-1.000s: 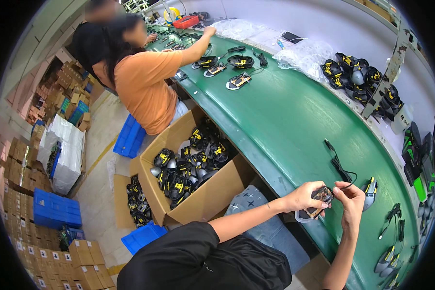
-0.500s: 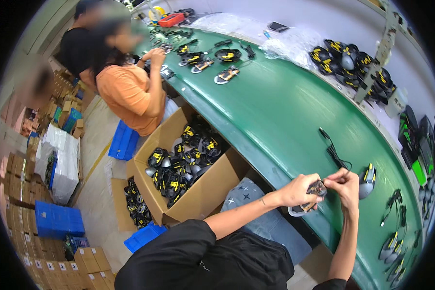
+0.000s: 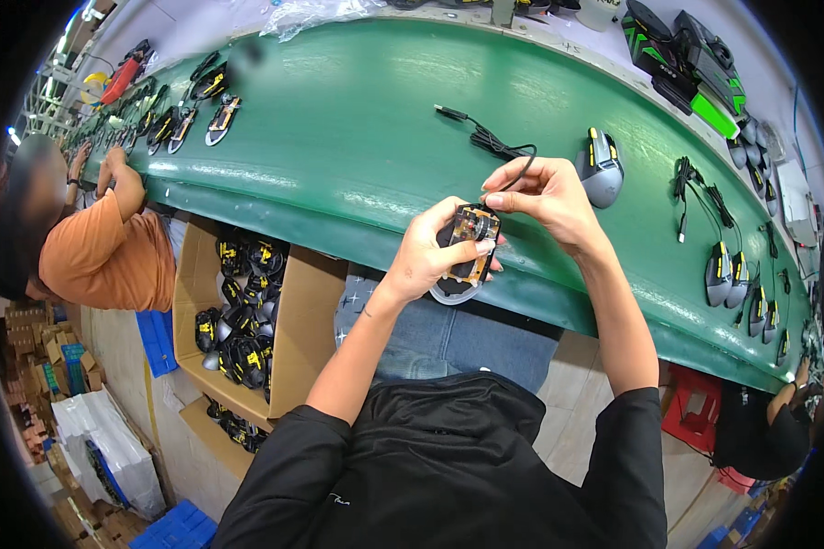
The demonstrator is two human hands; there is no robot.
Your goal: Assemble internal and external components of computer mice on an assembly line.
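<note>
My left hand (image 3: 426,253) is closed around an opened computer mouse base (image 3: 471,240), its circuit board facing up and the thumb lying across it. A pale rounded rim shows at its lower end. My right hand (image 3: 551,199) pinches the black USB cable (image 3: 528,157) just above the front end of the base. From those fingers the cable runs to a loose bundle on the green bench, its plug pointing to the far left. Whether the cable end sits in the base is hidden by the fingertips. Right of my right hand stands a grey-and-black mouse shell (image 3: 602,174) with yellow parts.
Several mice with cables (image 3: 721,274) lie along the green bench (image 3: 366,110) at right; opened mouse parts (image 3: 222,121) lie at left. A cardboard box (image 3: 307,339) of mouse shells stands below the bench edge. A co-worker in orange (image 3: 101,252) works at left; another person (image 3: 760,430) is at right.
The view has swung right, so the bench, box and co-worker sit further left. My left hand has turned the mouse base so its circuit board shows more fully; my right still pinches the cable.
</note>
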